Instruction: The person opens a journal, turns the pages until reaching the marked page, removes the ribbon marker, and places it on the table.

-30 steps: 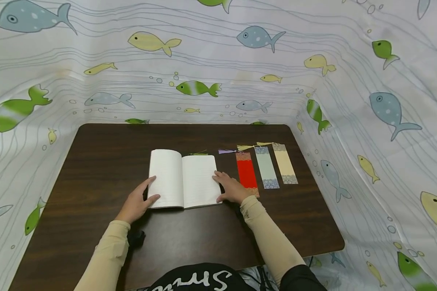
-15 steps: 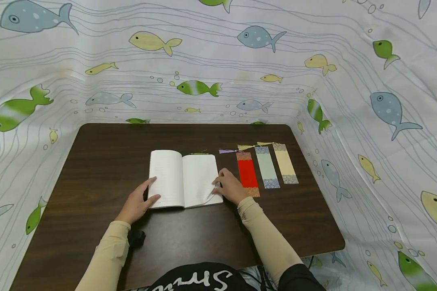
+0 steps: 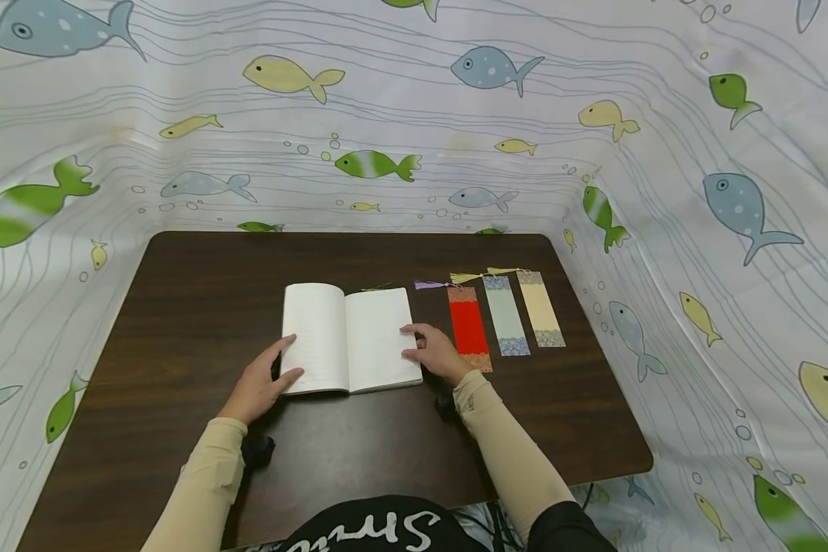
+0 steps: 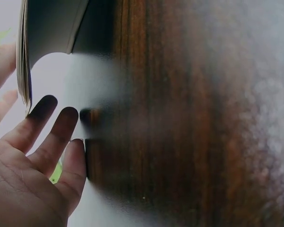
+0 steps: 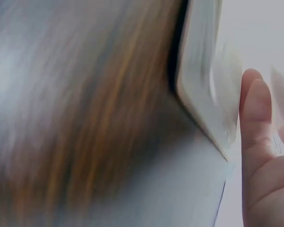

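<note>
An open notebook with blank-looking pages [image 3: 316, 337] lies on the dark wooden table. My left hand [image 3: 257, 386] holds its left edge, thumb over the page. In the left wrist view, fingers [image 4: 57, 142] spread beside the raised cover edge [image 4: 23, 61], their tips close to the tabletop. At the opposite edge, my right hand [image 3: 436, 353] pinches a page between thumb and fingers. The right wrist view shows the curved, blurred page corner [image 5: 225, 94] beside the thumb [image 5: 256, 113]; the exact contact is partly hidden.
To the right lie a red bookmark [image 3: 468, 326], a pale green bookmark [image 3: 506, 314] and a cream bookmark [image 3: 541, 307], all tasselled. A green tassel [image 3: 376, 288] shows behind the notebook. Fish-patterned cloth [image 3: 386, 100] surrounds the table.
My right hand's fingers go from resting spread on the right page to curling its corner up, then pinching the page edge slightly raised. My left hand stays in place.
</note>
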